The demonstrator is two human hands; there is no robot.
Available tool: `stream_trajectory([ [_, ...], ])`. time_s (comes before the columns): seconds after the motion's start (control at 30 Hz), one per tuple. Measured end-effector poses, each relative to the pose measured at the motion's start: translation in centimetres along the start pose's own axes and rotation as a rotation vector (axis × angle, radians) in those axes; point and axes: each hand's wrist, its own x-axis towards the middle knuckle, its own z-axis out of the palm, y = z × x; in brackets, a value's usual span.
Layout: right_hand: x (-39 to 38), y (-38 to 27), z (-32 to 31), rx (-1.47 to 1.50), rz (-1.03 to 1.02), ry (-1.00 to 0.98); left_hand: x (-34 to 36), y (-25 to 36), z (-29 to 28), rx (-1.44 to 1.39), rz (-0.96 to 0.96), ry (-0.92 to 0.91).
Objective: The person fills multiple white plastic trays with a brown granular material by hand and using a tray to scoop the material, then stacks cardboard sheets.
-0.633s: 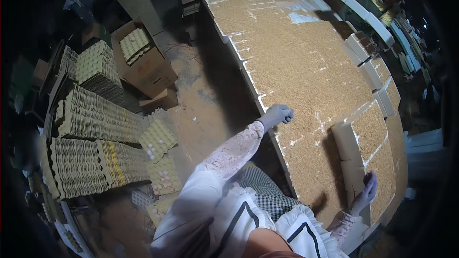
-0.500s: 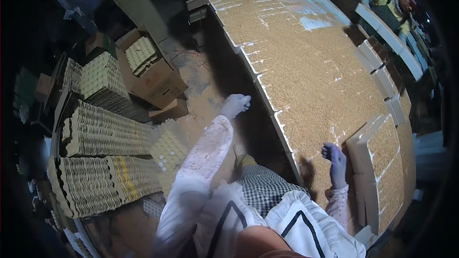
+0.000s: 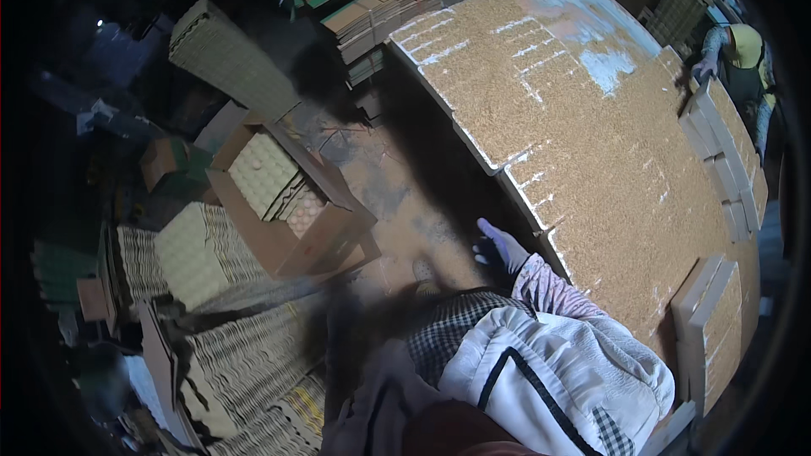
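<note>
Right hand (image 3: 507, 247), fingers wide, empty: we are holding it by the left edge of white granule trays (image 3: 524, 200), presumably for clearance. Left hand, unseen: fingers, cannot tell.

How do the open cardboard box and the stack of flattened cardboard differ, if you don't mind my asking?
The open cardboard box is a formed container with egg trays inside, while the stack of flattened cardboard is many flat pieces in layers. The box's visible sides are brown, whereas the stack also shows green bands. Both are mainly brown cardboard.
</note>
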Motion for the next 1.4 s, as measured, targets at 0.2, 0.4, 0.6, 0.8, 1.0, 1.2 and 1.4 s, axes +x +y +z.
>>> stream_trajectory([
  [0.2,6.2,-4.0,-1.0,0.298,0.055,0.344,25.8,23.6,-0.9,-0.917,0.188,-0.237],
  [0.4,13.4,-6.8,0.8,0.529,-0.099,0.362,45.8,36.5,-3.5,-0.774,0.293,-0.213],
  [0.6,16.8,-8.1,2.1,0.939,-0.114,0.553,57.9,47.7,-2.0,0.18,0.54,-0.283],
  [0.8,20.3,-4.2,2.6,1.044,-0.457,0.658,69.2,53.2,3.5,0.243,0.579,-0.416],
  [1.0,22.4,-8.9,6.3,1.307,-0.794,0.683,72.1,53.4,3.2,-0.123,0.774,-0.699],
  [1.2,22.4,-11.0,7.6,1.325,-0.857,0.923,75.6,50.6,4.2,-0.314,0.165,-1.038],
  [1.4,20.5,-11.6,10.2,1.264,-0.849,1.056,76.4,47.5,0.5,-0.239,0.128,-1.056],
])
